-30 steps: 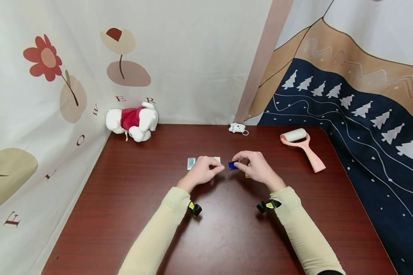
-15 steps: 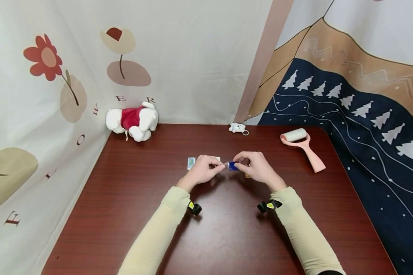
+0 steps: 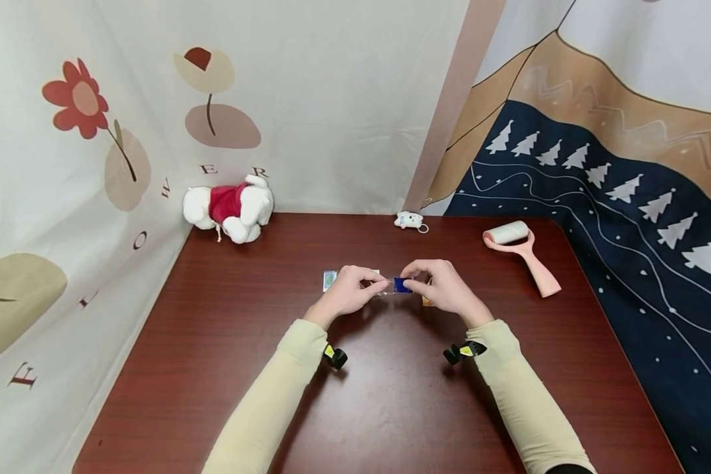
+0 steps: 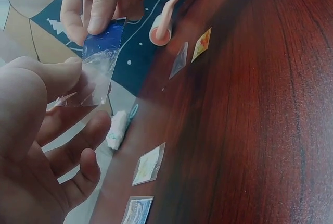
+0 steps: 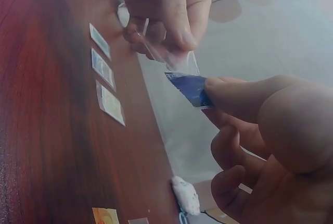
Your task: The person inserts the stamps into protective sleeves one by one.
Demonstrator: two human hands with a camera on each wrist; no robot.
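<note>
My left hand (image 3: pixel 348 289) pinches a small clear plastic sleeve (image 4: pixel 96 81) between thumb and index finger. Opposite it, my right hand (image 3: pixel 441 286) pinches a blue postage stamp (image 5: pixel 187 87) with toothed edges by one end. In the left wrist view the sleeve's mouth overlaps the stamp's lower part. Both are held above the table. Below lie several other stamps: a pale one (image 5: pixel 110 104), a bluish one (image 5: pixel 103 69) and a greenish one (image 5: pixel 100 40), each in a clear sleeve. An orange-yellow stamp (image 4: pixel 202 44) lies near the right hand, beside a loose clear sleeve (image 4: pixel 179 61).
On the brown table (image 3: pixel 355 395), a white plush toy in a red shirt (image 3: pixel 228 207) lies at the back left. A small white animal figure with a ring (image 3: pixel 409 220) sits at the back edge. A pink-handled lint roller (image 3: pixel 524 253) lies at the back right. Fabric curtains hang behind.
The left hand has shifted slightly toward the right hand. The clear sleeve now shows between the fingers, up against the blue stamp. The right hand stays nearly in place.
</note>
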